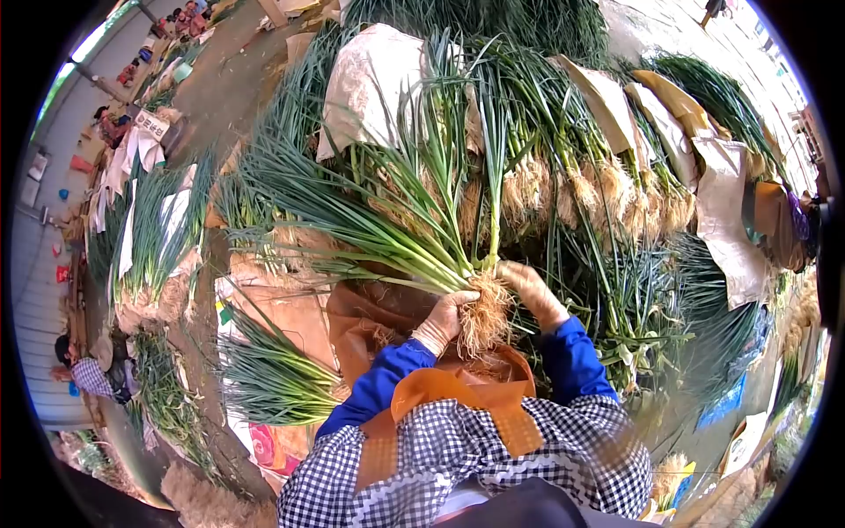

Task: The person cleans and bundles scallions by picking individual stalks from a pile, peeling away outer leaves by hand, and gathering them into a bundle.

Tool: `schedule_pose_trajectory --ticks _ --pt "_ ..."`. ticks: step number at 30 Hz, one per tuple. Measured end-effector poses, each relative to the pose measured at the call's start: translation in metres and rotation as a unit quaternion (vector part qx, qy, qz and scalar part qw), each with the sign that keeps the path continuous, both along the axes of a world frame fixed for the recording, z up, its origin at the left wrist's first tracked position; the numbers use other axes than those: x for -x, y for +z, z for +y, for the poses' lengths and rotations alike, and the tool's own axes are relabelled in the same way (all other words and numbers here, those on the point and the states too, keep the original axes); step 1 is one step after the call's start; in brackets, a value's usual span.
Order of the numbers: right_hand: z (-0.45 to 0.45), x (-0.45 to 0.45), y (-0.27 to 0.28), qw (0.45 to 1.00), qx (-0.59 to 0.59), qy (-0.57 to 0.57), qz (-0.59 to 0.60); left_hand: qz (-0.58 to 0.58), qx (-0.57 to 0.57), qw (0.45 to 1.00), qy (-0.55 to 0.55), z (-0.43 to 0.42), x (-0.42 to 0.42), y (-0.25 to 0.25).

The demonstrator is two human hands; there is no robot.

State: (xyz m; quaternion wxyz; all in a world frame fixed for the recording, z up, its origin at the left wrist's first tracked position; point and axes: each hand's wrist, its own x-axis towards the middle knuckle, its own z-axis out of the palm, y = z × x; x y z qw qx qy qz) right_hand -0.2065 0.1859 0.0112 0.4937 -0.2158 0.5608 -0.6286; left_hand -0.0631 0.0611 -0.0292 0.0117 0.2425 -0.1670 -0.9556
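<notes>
My left hand (pixel 444 324) is closed around the lower stems of a bunch of green onions (pixel 414 251), beside its pale, tangled roots (pixel 484 321). The long green leaves fan out up and to the left. On the other side of the roots, my right hand (pixel 534 295) has its fingers closed at the base of an upright onion stalk (pixel 495 194), which stands against the bunch. Both hands are over a brown apron (pixel 370 321). Some fingertips of my right hand are hidden behind the stalk and roots.
Onion bundles with roots (pixel 607 189) are heaped ahead, partly under pale sacks (pixel 374 88). A smaller onion pile (pixel 277 374) lies left on a sheet. Loose leafy stalks (pixel 598 308) lie at the right. Another person (pixel 92 374) is at the far left, with more people farther back.
</notes>
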Motion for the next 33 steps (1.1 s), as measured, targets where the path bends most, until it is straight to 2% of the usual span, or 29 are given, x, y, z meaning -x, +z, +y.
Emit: schedule_pose_trajectory --ticks 1,3,4,5,6,7,9,10,11,13,14,15,16,17,18,19,20,21,22,23,24,25,26,27,28,29,30,31,33 --pt "-0.007 0.008 0.007 0.997 -0.046 -0.046 0.03 0.0 0.045 0.999 0.011 -0.001 0.001 -0.006" --pt "-0.038 0.028 0.001 0.94 -0.214 -0.158 0.211 0.001 0.092 0.996 0.023 0.0 0.001 -0.015" --pt "-0.054 0.038 0.005 0.875 -0.282 -0.122 0.374 -0.004 0.135 0.99 0.043 0.001 0.003 -0.017" --pt "-0.067 0.045 0.008 0.777 -0.341 -0.082 0.522 -0.009 0.177 0.982 0.063 0.003 0.004 -0.018" --pt "-0.08 0.05 0.008 0.734 -0.357 -0.024 0.577 -0.019 0.158 0.986 0.055 0.005 0.005 -0.018" --pt "-0.09 0.055 -0.005 0.72 -0.362 0.029 0.592 -0.02 0.199 0.978 0.06 0.007 0.006 -0.018" --pt "-0.099 0.044 -0.012 0.643 -0.389 0.036 0.658 -0.021 0.207 0.975 0.082 0.009 0.01 -0.041" --pt "-0.091 0.042 -0.01 0.575 -0.352 0.174 0.718 -0.018 0.207 0.974 0.084 0.007 0.012 -0.053" --pt "-0.086 0.021 0.014 0.588 -0.382 0.164 0.693 -0.037 0.179 0.98 0.079 0.006 0.014 -0.064" --pt "-0.057 -0.01 0.034 0.653 -0.279 0.186 0.679 -0.072 0.13 0.986 0.07 0.007 0.011 -0.053" --pt "-0.03 -0.02 0.013 0.803 -0.169 0.061 0.568 -0.058 0.105 0.99 0.075 0.008 0.01 -0.045" --pt "0.005 -0.02 -0.006 0.902 -0.05 -0.071 0.422 -0.045 0.08 0.993 0.079 0.008 0.009 -0.039" --pt "0.035 -0.016 0.008 0.935 -0.124 -0.106 0.315 -0.046 0.075 0.992 0.088 0.007 0.01 -0.031" --pt "0.063 -0.009 0.025 0.949 -0.197 -0.14 0.202 -0.046 0.069 0.992 0.096 0.007 0.01 -0.023" --pt "0.092 0.006 0.021 0.932 -0.234 -0.178 0.213 -0.036 0.063 0.993 0.097 0.005 0.007 -0.015" --pt "0.119 0.022 0.018 0.911 -0.27 -0.216 0.225 -0.041 0.074 0.992 0.097 0.002 0.007 -0.041" --pt "0.137 0.038 0.007 0.909 -0.273 -0.22 0.224 -0.031 0.047 0.996 0.074 0.002 0.005 -0.031" --pt "0.15 0.054 -0.013 0.802 -0.478 0.006 0.359 -0.021 0.02 0.998 0.049 0.001 0.002 -0.02" --pt "0.152 0.068 -0.023 0.598 -0.622 0.231 0.45 -0.024 0.03 0.998 0.044 0.0 0.001 -0.021" --pt "0.11 0.052 0.013 0.69 -0.526 0.102 0.487 -0.005 0.06 0.996 0.059 0.001 0.001 -0.014" --pt "0.076 0.037 0.021 0.77 -0.364 -0.061 0.521 -0.012 0.029 0.998 0.047 0.001 0.002 -0.009" --pt "0.043 0.029 0.023 0.845 -0.24 -0.104 0.466 -0.021 -0.002 0.999 0.037 0.002 0.001 -0.003" --pt "0.012 0.025 0.021 0.887 -0.197 -0.087 0.409 -0.017 0.006 0.999 0.038 0.003 0.001 0.014" --pt "-0.015 0.017 0.026 0.86 -0.236 -0.055 0.449 -0.015 0.011 0.999 0.04 0.002 0.002 0.006" --pt "-0.039 0.016 0.025 0.786 -0.322 0.008 0.527 -0.02 0.027 0.998 0.052 0.001 0.003 -0.01" --pt "-0.052 0.015 0.02 0.786 -0.285 0.053 0.547 -0.027 0.04 0.997 0.063 0.001 0.003 -0.018" --pt "-0.055 0.01 0.018 0.796 -0.254 0.058 0.547 -0.029 0.03 0.996 0.073 0.002 0.003 -0.003" --pt "-0.055 0.004 0.016 0.806 -0.223 0.062 0.545 -0.052 0.042 0.994 0.084 -0.001 0.001 -0.037" --pt "-0.028 -0.014 0.035 0.957 -0.105 0.05 0.268 -0.056 0.036 0.995 0.075 0.0 -0.001 -0.013"
